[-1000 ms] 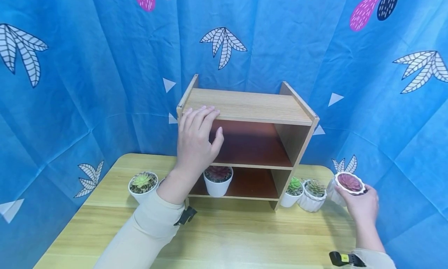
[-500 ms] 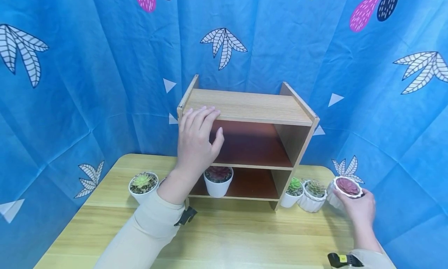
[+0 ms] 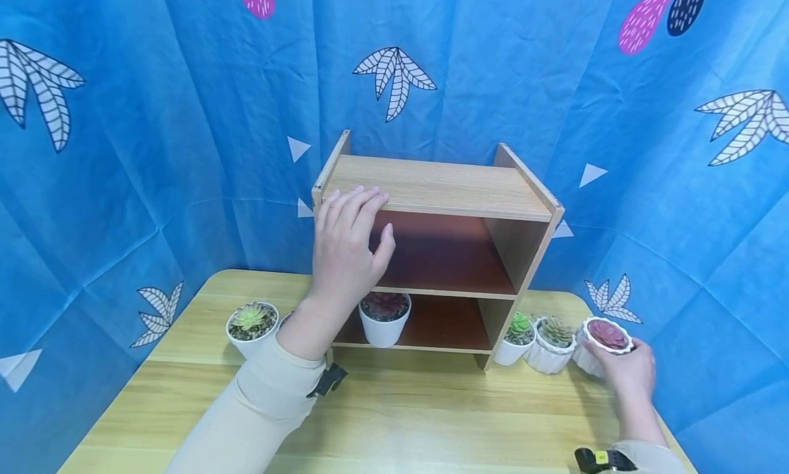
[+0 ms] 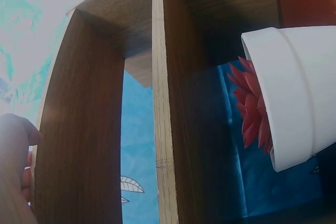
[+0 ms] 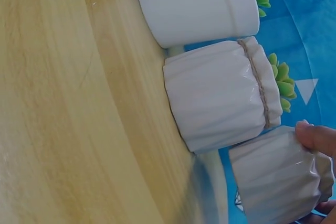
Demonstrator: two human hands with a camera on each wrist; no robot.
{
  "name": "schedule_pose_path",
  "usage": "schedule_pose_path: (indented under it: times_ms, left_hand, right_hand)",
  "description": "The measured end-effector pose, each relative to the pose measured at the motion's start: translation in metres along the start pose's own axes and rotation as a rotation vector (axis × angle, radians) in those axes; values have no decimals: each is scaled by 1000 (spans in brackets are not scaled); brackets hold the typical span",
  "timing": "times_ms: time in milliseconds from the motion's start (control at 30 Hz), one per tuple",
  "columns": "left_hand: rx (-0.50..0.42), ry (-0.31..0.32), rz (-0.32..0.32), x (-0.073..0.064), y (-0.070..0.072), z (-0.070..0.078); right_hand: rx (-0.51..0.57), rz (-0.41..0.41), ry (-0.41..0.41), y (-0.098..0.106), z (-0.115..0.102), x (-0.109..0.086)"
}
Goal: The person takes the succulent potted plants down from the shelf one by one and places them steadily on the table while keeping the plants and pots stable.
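Observation:
My right hand [image 3: 631, 371] grips the rim of a white ruffled pot with a purple-red succulent [image 3: 607, 334] at the table's right end. Whether the pot's base touches the table I cannot tell. Just left of it stand a similar white pot with a green succulent [image 5: 220, 98] and a smooth white pot with a bright green plant [image 5: 202, 9]. My left hand [image 3: 348, 248] rests on the front edge of the wooden shelf's top board [image 3: 437, 186], fingers extended and thumb apart. Below, a white pot with a dark red succulent [image 4: 299, 93] sits on the lowest shelf level.
A white pot with a pale green succulent [image 3: 251, 323] stands left of the shelf; part of another white rim shows behind my left forearm. Blue patterned curtain [image 3: 246, 118] surrounds the wooden table [image 3: 431, 419] at the back and sides.
My right hand has lowered the pot with the purple-red succulent and brought it slightly left, toward the neighbouring ruffled pot. The left hand has stayed where it was.

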State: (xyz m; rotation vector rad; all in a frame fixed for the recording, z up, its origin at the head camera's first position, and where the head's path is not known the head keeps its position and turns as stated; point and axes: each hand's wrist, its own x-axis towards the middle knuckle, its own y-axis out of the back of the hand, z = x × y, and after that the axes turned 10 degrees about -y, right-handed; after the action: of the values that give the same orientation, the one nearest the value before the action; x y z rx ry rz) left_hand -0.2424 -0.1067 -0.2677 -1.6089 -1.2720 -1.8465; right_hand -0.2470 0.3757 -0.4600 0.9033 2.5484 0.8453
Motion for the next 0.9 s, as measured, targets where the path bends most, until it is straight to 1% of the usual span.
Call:
schedule_pose_path:
  times_ms: [633,900]
  left_hand:
    - [-1,-2,-1,0,1,0]
    - [-3,-4,-7,0,2,0]
  right_hand:
    - [-14,-25,-29,-8,13,6]
    - [-47,-44,-46,-11,18,6]
